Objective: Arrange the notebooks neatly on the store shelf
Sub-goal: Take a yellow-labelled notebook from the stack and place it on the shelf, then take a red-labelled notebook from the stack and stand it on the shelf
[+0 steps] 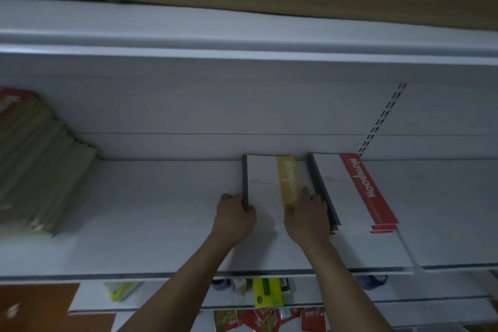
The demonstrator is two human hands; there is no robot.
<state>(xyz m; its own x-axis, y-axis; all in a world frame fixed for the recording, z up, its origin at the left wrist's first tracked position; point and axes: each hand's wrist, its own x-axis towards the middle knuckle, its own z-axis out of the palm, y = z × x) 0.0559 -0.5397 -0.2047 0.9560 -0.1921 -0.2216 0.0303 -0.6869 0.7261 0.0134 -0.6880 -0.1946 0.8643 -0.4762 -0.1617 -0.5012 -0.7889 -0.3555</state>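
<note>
A white notebook with a yellow band (265,178) lies flat on the white store shelf (161,210), pushed against the back wall. My left hand (235,217) grips its dark spine at the near left corner. My right hand (307,217) presses on its near right part, over the yellow band. Just to the right lies a stack of white notebooks with a red band (350,191), its dark spine touching my right hand. At the far left a row of greenish notebooks (37,167) leans fanned out, with a red one at the back.
A slotted upright (382,121) runs down the back wall above the red-band stack. Another shelf (242,32) hangs overhead with cardboard on it. Lower shelves hold a yellow-green pack (268,292) and red packets (258,318). The shelf's front edge (134,276) runs across below my forearms.
</note>
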